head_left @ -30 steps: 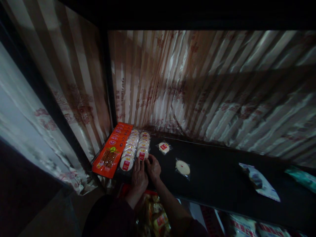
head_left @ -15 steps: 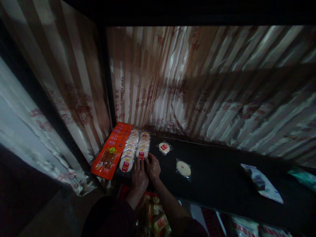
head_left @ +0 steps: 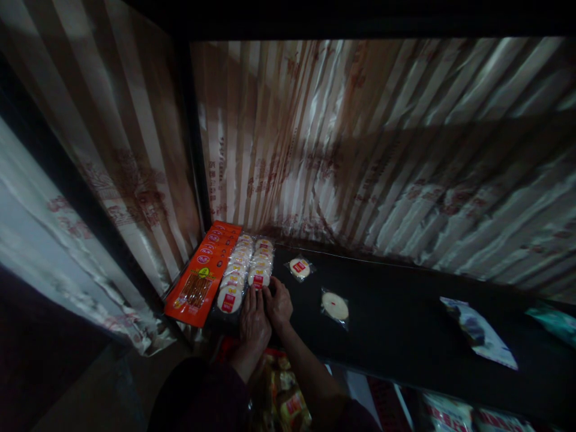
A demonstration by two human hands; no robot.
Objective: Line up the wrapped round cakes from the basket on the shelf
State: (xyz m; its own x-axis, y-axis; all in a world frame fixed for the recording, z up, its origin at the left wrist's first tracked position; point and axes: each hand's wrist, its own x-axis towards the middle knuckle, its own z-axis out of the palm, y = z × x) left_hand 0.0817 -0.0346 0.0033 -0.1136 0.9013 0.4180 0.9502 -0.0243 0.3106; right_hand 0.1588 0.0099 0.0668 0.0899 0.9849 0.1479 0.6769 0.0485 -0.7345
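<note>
head view | lower centre: left hand point(head_left: 252, 318) flat, fingers stretched onto two rows of round white cakes in crinkly clear wrap, red labels point(head_left: 252, 269) | right hand point(head_left: 279, 303) curled at right row's near end, grip unclear | glossy flat orange packets point(head_left: 201, 275) against rows' left | matte black desk point(head_left: 405, 324) | pleated shiny striped curtain point(head_left: 360, 150) above
</note>
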